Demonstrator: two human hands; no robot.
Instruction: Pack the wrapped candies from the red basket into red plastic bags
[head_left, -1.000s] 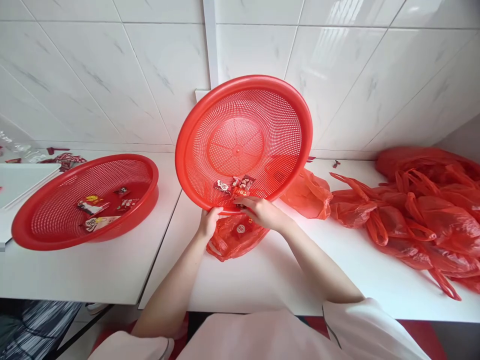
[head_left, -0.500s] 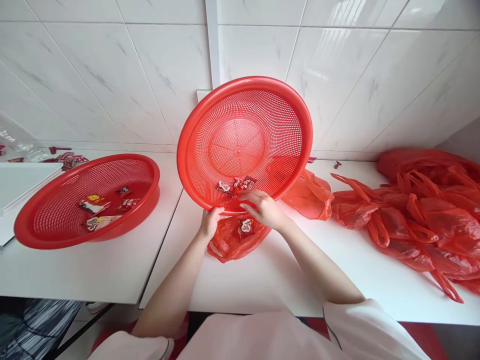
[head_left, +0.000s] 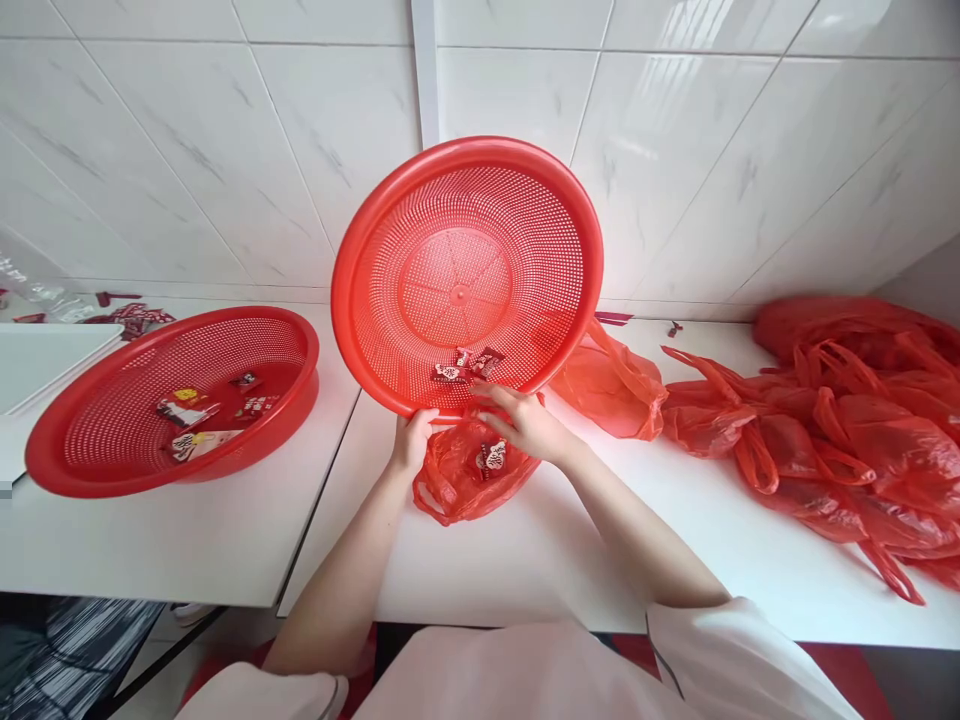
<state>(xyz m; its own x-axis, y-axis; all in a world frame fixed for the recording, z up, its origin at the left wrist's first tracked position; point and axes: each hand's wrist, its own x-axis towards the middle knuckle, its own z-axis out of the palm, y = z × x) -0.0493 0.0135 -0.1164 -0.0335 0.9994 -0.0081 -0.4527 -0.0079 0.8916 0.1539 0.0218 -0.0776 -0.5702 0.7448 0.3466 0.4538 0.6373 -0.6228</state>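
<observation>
A round red perforated basket [head_left: 465,270] stands tilted almost upright over the white table, its open face toward me. My left hand [head_left: 412,440] grips its lower rim. A few small wrapped candies [head_left: 469,366] lie at the basket's low edge. My right hand [head_left: 525,420] reaches over that rim with fingers curled just below the candies; whether it holds one I cannot make out. Under both hands sits an open red plastic bag [head_left: 457,475] with a candy showing inside it.
A second red basket [head_left: 97,455] with several candies lies flat on the left table. A heap of red plastic bags [head_left: 840,420] covers the right side, with one more bag [head_left: 615,385] behind the tilted basket. White tiled wall behind. A white tray [head_left: 45,365] at far left.
The tilted basket has shifted left and slightly up. A candy has dropped from the rim into the red bag, and fewer candies remain at the basket's low edge.
</observation>
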